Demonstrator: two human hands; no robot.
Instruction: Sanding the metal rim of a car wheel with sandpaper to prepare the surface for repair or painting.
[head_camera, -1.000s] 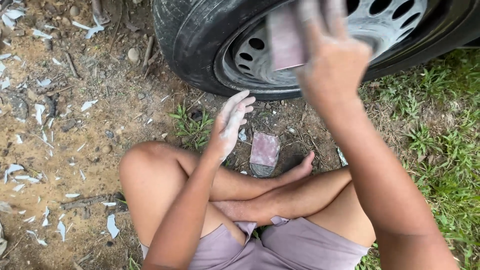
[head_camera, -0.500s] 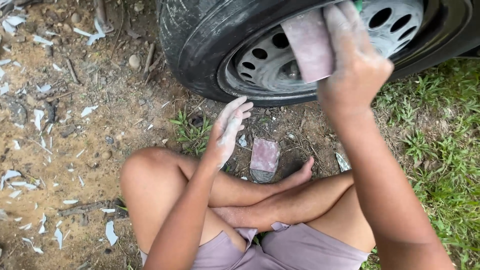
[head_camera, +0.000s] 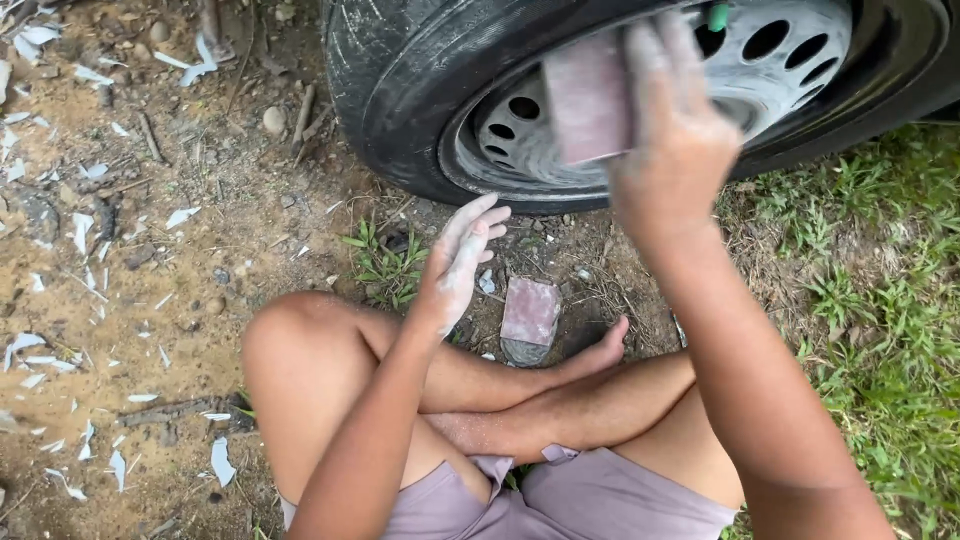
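Sitting cross-legged on the dirt (head_camera: 130, 290), you face a car tyre (head_camera: 400, 90) whose top is cut off by the frame. Your right hand (head_camera: 680, 140) is raised in front of the grey wheel hub (head_camera: 790, 70), fingers closed over one edge of a pinkish sanding block (head_camera: 588, 95); the hand blurs, and whether the block touches the hub cannot be told, since the hand hides that spot. A small green valve cap (head_camera: 718, 15) peeks out just above your fingers. Your left hand (head_camera: 460, 255) hangs free below the tyre, fingers loosely spread and dusted white, holding nothing. A second pinkish block (head_camera: 528, 315) lies on the ground between your left hand and your foot (head_camera: 600, 352), its lower end partly hidden behind your shin. Pale flakes (head_camera: 80, 230) litter the dirt on the left; grass (head_camera: 880, 330) covers the right.
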